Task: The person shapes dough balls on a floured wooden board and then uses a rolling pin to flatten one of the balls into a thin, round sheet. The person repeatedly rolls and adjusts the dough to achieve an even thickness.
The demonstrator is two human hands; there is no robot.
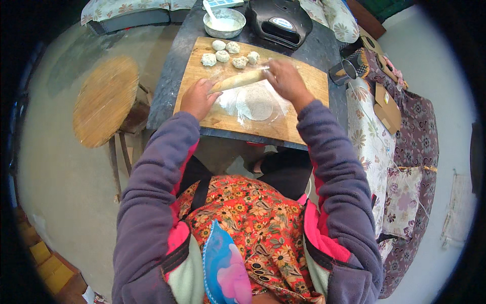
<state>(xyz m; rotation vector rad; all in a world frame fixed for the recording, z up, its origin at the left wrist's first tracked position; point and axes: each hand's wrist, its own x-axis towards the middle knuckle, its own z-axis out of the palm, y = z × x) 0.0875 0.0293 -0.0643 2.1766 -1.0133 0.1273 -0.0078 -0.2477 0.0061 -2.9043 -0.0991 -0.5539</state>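
Note:
A wooden rolling pin (239,80) is held by its two ends, slightly tilted, over the far part of a flattened round of dough (258,106). My left hand (199,99) is closed around its left end, and my right hand (284,81) grips the right end. White flour (228,102) is spread around the dough on the wooden board (190,91). Several small dough balls (222,56) sit near the board's far left edge, beyond the pin.
Beyond the board stand a metal bowl of flour (224,33) with a white spoon and a black electric appliance (281,22). A metal cup (342,72) is at the dark table's (165,83) right edge. A round wooden stool (106,100) stands left; a patterned sofa (364,125) is right.

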